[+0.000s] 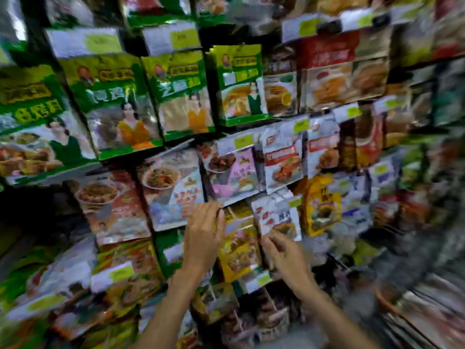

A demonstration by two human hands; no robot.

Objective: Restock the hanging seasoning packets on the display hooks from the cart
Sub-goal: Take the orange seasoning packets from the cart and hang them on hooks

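The left hand (205, 230) we see raised against the display, with the fingers close together and stretched upward. Its thumb lies on the upper left corner of the yellow foil seasoning packet (239, 250), which hangs in the middle of the display. The picture is blurred, so we cannot tell if this hand only touches the packet or pinches its edge.

The right hand (286, 258) is just to the right of the yellow packet, and its fingers are curled. Its thumb and forefinger are pressed together on the lower edge of a white plastic packet with red print (276, 217), which hangs just above and to the right of the yellow packet. Both forearms come up from below the yellow packet.

Directly above the yellow packet we see a pink flat packet (236, 172) with a bowl of food printed on it. Above that is a white price label with a yellow-green patch (242, 141). Further to the right of the yellow packet hangs an orange-yellow packet (322, 205). High above it and to the left is a row of large green and yellow bags (113, 102). The printed text is too blurred to read.
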